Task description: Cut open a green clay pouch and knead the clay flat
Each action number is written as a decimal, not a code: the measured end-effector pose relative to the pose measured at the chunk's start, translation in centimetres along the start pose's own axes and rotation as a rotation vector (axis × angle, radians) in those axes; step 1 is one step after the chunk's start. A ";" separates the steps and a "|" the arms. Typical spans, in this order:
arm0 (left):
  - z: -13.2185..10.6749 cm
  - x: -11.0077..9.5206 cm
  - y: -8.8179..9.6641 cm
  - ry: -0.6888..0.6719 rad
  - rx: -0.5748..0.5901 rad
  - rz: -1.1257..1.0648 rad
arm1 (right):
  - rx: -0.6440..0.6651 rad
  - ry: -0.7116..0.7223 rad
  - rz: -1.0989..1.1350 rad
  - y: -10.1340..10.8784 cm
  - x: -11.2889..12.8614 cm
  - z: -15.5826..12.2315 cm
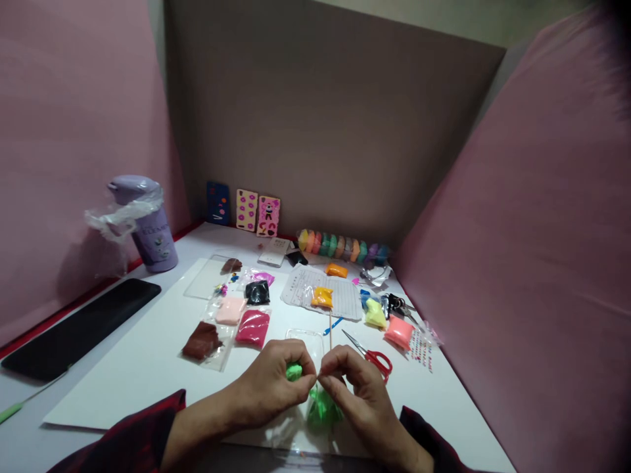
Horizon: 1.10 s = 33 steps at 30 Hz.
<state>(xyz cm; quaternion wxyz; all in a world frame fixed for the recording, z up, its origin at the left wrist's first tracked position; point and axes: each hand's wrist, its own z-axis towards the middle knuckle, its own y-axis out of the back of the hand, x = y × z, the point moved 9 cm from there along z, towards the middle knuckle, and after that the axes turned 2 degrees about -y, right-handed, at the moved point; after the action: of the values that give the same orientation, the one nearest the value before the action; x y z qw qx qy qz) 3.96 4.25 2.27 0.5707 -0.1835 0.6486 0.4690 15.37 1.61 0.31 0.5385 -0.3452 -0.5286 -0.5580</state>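
Note:
My left hand [283, 378] is closed, with a lump of bright green clay [294, 372] tucked in its curled fingers. Its thumb and forefinger pinch at the top of a clear plastic bag of green clay [323, 407]. Right beside them, the thumb and forefinger of my right hand [357, 387] pinch the same spot, fingertips nearly touching. The bag hangs just below both hands over the table's front. Behind my hands lies a clear phone case [305, 339], partly hidden. A thin wooden stick [330, 328] and red-handled scissors [377, 361] lie near my right hand.
Clay packets in brown [201, 341], red [253, 328], black [257, 292], orange [323, 297] and coral [399, 333] lie around a written sheet [296, 286]. Decorated phone cases [246, 209] lean at the back. A purple tumbler [152, 230] and black slab [83, 328] stand left.

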 end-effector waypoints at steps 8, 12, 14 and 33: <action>0.2 0.6 -0.1 0.000 -0.004 -0.084 | -0.030 -0.059 0.176 0.3 -0.1 0.5; 0.2 1.4 0.7 0.040 -0.073 -0.192 | -0.088 -0.088 0.220 2.8 -0.4 1.5; 0.2 1.8 1.2 0.069 -0.113 -0.225 | -0.148 -0.119 0.254 4.9 -0.7 2.2; 0.3 3.3 3.4 0.113 -0.348 -0.489 | -0.348 0.167 -0.549 8.7 1.3 5.6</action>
<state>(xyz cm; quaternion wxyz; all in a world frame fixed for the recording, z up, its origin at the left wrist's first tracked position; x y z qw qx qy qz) 0.50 7.15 0.63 0.5895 -0.4551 0.5258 0.4109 22.54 7.90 4.64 0.3425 -0.2295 -0.4527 -0.7906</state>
